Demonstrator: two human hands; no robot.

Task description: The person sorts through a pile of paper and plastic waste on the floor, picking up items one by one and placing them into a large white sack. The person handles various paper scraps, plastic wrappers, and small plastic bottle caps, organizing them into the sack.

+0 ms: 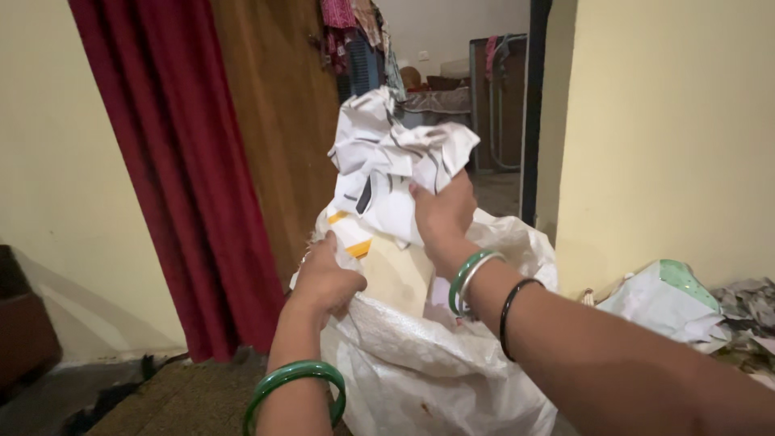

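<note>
Both hands busy: left hand (327,278) grips the sack (428,363) rim, right hand (442,211) holds crumpled paper (395,161) above it, not in yet.

Sack mouth (492,242) open upward but partly filled by crumpled paper (395,161). Red curtain (186,161) close on left. Paper heap (694,307) blocks floor on right.

one white sack (420,363), one crumpled paper wad (395,161), two hands, three green bangles (295,379)
</note>
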